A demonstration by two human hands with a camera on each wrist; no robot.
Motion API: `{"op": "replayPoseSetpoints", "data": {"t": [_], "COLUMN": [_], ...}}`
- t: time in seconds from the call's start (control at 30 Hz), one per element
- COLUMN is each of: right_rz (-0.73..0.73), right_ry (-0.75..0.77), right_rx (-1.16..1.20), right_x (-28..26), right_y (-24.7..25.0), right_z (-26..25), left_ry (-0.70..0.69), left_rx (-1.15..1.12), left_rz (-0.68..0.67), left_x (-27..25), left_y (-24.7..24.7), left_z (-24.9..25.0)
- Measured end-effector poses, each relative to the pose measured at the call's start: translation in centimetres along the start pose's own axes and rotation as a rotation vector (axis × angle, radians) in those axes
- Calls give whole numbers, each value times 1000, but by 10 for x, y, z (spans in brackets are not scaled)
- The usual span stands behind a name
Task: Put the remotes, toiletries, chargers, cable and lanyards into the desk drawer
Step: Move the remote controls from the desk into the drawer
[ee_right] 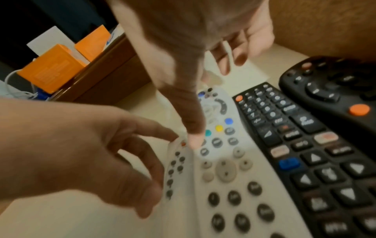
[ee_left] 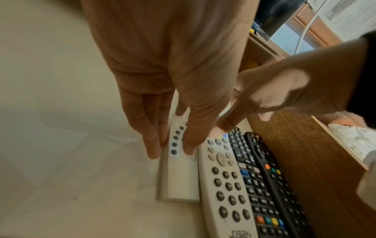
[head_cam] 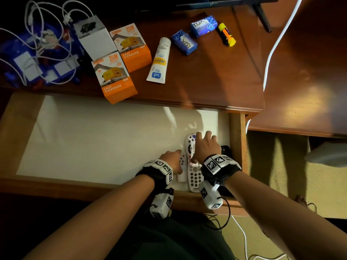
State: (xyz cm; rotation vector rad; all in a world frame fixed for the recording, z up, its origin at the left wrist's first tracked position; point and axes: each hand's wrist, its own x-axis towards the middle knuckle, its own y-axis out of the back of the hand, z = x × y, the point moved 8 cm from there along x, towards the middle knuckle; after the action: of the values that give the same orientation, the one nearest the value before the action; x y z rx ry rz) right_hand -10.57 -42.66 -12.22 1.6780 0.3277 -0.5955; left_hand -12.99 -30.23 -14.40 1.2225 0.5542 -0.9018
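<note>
The desk drawer (head_cam: 93, 139) stands open, lined in white. At its right end several remotes lie side by side: a small white remote (ee_left: 179, 177), a long white remote (ee_left: 225, 185), a slim black remote (ee_left: 256, 185) and a rounder black remote (head_cam: 225, 149) against the drawer's right wall. My left hand (head_cam: 174, 156) pinches the small white remote (ee_right: 177, 169) between fingers and thumb. My right hand (head_cam: 203, 139) hovers over the long white remote (ee_right: 230, 177) with fingers spread; its thumb (ee_right: 194, 138) touches down where the two white remotes meet.
On the desk top behind the drawer lie two orange charger boxes (head_cam: 117, 77), a white box (head_cam: 93, 36), a cream tube (head_cam: 158, 61), two blue soap boxes (head_cam: 184, 42), a yellow stick (head_cam: 226, 34), and white cables over blue lanyards (head_cam: 37, 53). The drawer's left part is bare liner.
</note>
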Motion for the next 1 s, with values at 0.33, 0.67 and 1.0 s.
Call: {"op": "replayPoseSetpoints", "data": {"t": [0.33,0.67,1.0], "right_rz": [13,-79,-160], "right_ry": [173,189,217], "right_rx": [-92,-28,214], "right_x": [16,14,10], "right_y": [-1,-1,108], "right_z": [6,16,27], "left_ry": [-55,-27,-210], "left_rx": [5,8,-328], "left_rz": [-52,-110,319], "left_x": [3,5,-11], "left_y": [-3,2,142], "left_z": [-4,-1,53]}}
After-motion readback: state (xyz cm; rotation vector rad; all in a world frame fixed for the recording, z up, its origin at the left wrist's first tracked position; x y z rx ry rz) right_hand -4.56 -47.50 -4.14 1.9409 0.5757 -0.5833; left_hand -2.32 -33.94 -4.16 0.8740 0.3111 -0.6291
